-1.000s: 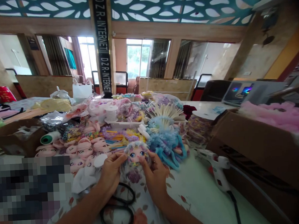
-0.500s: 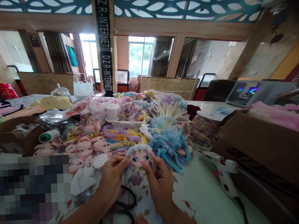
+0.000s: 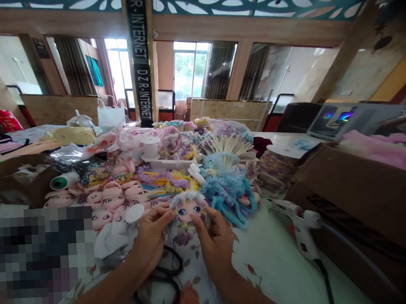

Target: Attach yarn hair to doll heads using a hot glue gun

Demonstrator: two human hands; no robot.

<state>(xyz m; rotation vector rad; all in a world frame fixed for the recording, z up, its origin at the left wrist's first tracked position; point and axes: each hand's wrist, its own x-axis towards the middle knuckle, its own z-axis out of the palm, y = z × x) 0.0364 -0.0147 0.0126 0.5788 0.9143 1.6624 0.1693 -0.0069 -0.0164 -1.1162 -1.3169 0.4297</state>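
Observation:
Between my hands is a doll head (image 3: 189, 211) with big blue eyes and pale fluffy, multicoloured hair, its face turned toward me. My left hand (image 3: 152, 231) pinches the hair at its left side. On the other side, my right hand (image 3: 214, 235) grips the edge, with the thumb against the lower face. Black-handled scissors (image 3: 167, 276) lie on the flowered cloth below my left hand; their blades are hidden. Just left of that hand are a white round disc (image 3: 134, 213) and a crumpled white cloth (image 3: 112, 238).
Several bare doll faces (image 3: 113, 197) lie at the left. Blue fluffy yarn (image 3: 221, 178) is heaped behind my right hand. A glue gun (image 3: 302, 224) with a cord rests at the right, beside a cardboard box (image 3: 358, 198). A spool (image 3: 278, 166) stands behind.
The view has tipped slightly, so the background sits a little higher. Both hands keep the same hold on the doll head.

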